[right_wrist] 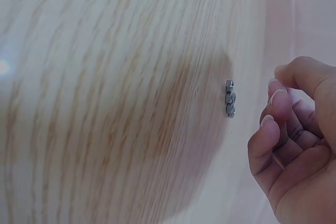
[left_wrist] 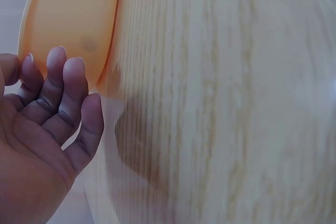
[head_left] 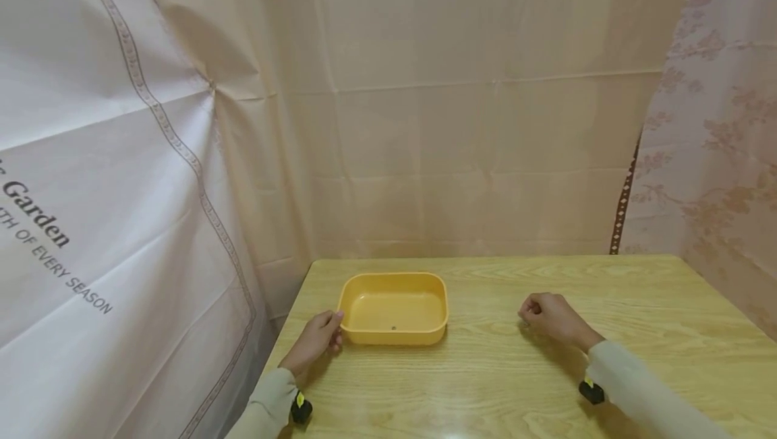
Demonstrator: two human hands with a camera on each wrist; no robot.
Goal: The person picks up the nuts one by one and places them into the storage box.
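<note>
A shallow yellow plastic tray (head_left: 393,338) with rounded corners stands on the table, left of the middle. My left hand (head_left: 318,339) pinches its left rim, the thumb at the top edge; in the left wrist view the other fingers (left_wrist: 92,119) curl loosely beside the wall. Inside the tray, near its front wall, lies a small dark piece (head_left: 393,328). To the right, my right hand (head_left: 555,317) hovers low over the table with loosely curled fingers, thumb and forefinger tips close together and nothing visible between them. Beside those fingertips, small metal nuts (right_wrist: 230,98) lie in a short row.
The wood-grain table (head_left: 485,385) reaches back to a beige curtain (head_left: 455,156). A printed white cloth (head_left: 121,223) hangs at the left, and a flowered curtain (head_left: 728,142) at the right. Black wrist devices (head_left: 591,392) sit by both sleeves.
</note>
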